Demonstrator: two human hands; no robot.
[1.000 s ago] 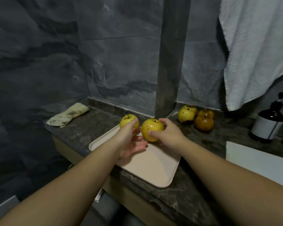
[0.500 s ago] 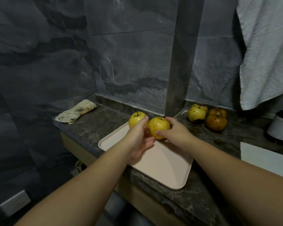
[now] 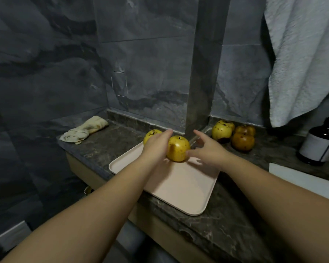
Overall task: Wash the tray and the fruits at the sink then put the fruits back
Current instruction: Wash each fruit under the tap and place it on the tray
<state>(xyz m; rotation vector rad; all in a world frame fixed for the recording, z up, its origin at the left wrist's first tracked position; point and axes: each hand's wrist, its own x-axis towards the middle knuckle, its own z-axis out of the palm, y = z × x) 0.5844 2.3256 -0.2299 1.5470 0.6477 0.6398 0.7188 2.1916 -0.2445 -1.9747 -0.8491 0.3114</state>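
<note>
A pale pink tray (image 3: 180, 188) lies on the dark marble counter. One yellow spotted apple (image 3: 179, 151) stands on its far end. A second yellow apple (image 3: 152, 134) sits just behind it at the tray's far left corner, partly hidden by my left hand. My left hand (image 3: 156, 149) reaches between the two apples with straight fingers, its palm against the front apple's left side. My right hand (image 3: 207, 151) is to the right of that apple with fingers spread, the thumb tip at its lower right. Another yellow apple (image 3: 221, 130) and two brown fruits (image 3: 242, 141) stand on the counter by the wall.
A crumpled cloth (image 3: 84, 130) lies at the counter's far left. A grey pillar (image 3: 203, 73) rises behind the tray. A white towel (image 3: 302, 63) hangs at the upper right above a dark pump bottle (image 3: 319, 147). A white basin rim (image 3: 302, 181) shows at right.
My right hand has let go of the front apple and spread its fingers; the apple now stands on the tray. My left hand's fingers have straightened forward.
</note>
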